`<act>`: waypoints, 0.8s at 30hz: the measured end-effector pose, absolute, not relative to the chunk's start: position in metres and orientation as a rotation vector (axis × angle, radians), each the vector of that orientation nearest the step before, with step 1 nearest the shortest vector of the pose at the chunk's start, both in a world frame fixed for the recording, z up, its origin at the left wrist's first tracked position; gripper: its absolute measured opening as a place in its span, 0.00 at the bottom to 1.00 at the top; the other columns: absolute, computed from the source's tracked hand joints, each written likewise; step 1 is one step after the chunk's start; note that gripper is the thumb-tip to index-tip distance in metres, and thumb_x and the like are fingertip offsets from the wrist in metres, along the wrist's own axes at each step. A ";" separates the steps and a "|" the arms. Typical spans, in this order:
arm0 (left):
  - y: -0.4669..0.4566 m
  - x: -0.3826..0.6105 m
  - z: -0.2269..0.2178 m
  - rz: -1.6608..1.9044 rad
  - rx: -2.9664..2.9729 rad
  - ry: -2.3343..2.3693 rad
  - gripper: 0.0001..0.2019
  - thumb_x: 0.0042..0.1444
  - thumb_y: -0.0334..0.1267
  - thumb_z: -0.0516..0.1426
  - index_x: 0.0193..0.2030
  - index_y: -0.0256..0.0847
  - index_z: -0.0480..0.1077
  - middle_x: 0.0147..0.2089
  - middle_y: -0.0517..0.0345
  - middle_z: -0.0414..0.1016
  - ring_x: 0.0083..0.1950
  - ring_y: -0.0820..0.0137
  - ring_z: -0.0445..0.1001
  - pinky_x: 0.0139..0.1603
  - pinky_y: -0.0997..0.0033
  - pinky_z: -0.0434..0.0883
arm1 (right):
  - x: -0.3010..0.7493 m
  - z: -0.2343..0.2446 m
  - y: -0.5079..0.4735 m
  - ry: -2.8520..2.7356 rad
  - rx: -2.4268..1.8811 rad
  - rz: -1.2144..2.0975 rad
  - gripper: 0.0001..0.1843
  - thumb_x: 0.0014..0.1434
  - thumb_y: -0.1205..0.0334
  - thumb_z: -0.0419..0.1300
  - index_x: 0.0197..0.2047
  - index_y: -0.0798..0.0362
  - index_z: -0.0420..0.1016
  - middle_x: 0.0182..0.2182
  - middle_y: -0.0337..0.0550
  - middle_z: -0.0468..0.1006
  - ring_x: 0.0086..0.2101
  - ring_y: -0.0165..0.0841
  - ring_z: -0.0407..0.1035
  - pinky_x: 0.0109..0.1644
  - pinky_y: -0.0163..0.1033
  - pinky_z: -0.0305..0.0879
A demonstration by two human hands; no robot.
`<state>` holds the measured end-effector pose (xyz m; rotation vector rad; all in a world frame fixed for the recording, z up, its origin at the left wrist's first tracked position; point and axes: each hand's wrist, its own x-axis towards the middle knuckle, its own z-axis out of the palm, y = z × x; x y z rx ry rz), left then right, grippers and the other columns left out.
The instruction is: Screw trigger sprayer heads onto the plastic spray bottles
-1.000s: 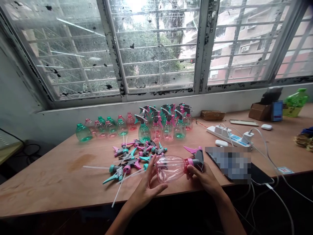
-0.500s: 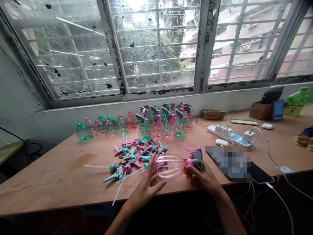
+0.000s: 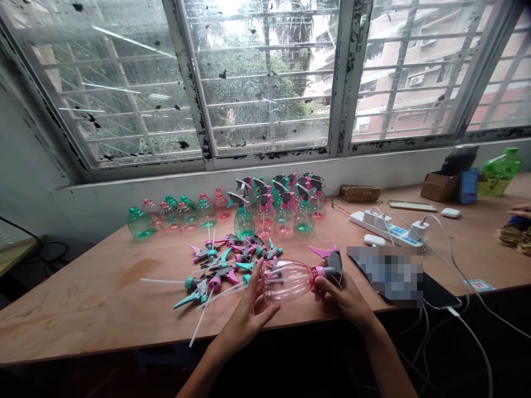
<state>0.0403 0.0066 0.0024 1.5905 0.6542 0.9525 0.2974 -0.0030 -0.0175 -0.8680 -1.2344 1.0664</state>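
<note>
**Pink spray bottle held sideways between two hands**

The person holds a clear pink bottle [image 3: 288, 281] on its side just above the near edge of the table [image 3: 103, 298], one hand at each end. The left hand [image 3: 249, 315] cups the bottle's base, fingers curled around the rounded bottom, which likely keeps the body from turning. The right hand [image 3: 344, 298] grips the neck end, its fingers clenched on the trigger head [image 3: 333, 264] and its pink collar, the pink lever pointing up and away.

Just beyond the left hand lies a pile of loose trigger heads [image 3: 226, 265] with their white dip tubes sticking out, close enough to reach. Farther back, near the window wall, stand the capless bottles [image 3: 174, 215] on the left and the capped bottles [image 3: 282, 213] beside them, the two kinds grouped apart. A power strip [image 3: 390, 232] lies to the right
</note>
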 end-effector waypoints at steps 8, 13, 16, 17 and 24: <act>0.008 0.038 0.003 0.938 1.529 0.695 0.45 0.63 0.51 0.63 0.78 0.56 0.40 0.81 0.51 0.45 0.80 0.48 0.47 0.77 0.45 0.51 | 0.296 -0.013 -0.004 -1.250 -0.867 1.085 0.21 0.57 0.42 0.70 0.31 0.54 0.77 0.25 0.43 0.80 0.23 0.33 0.72 0.26 0.36 0.68; 0.009 0.039 0.000 0.945 1.577 0.655 0.50 0.61 0.45 0.66 0.78 0.64 0.35 0.82 0.56 0.38 0.80 0.50 0.47 0.76 0.45 0.52 | 0.297 -0.013 -0.004 -1.252 -0.824 1.080 0.21 0.59 0.43 0.69 0.31 0.54 0.78 0.25 0.41 0.79 0.23 0.32 0.71 0.25 0.36 0.67; 0.009 0.039 0.001 0.953 1.609 0.705 0.53 0.59 0.45 0.67 0.78 0.63 0.34 0.82 0.55 0.35 0.80 0.49 0.45 0.77 0.44 0.48 | 0.298 -0.015 -0.003 -1.247 -0.822 1.098 0.19 0.60 0.45 0.69 0.32 0.54 0.79 0.26 0.42 0.80 0.23 0.32 0.72 0.26 0.36 0.68; 0.009 0.039 0.002 0.949 1.600 0.715 0.54 0.58 0.47 0.68 0.78 0.61 0.34 0.82 0.53 0.36 0.80 0.48 0.44 0.78 0.43 0.47 | 0.298 -0.016 -0.003 -1.244 -0.820 1.100 0.19 0.60 0.45 0.69 0.32 0.55 0.79 0.26 0.42 0.80 0.23 0.32 0.72 0.26 0.36 0.68; 0.006 0.037 0.008 0.917 1.531 0.675 0.46 0.62 0.51 0.64 0.78 0.59 0.40 0.81 0.54 0.45 0.80 0.47 0.46 0.77 0.43 0.51 | 0.299 -0.019 -0.001 -1.265 -0.827 1.090 0.20 0.61 0.45 0.68 0.31 0.55 0.80 0.25 0.42 0.80 0.24 0.34 0.73 0.26 0.36 0.67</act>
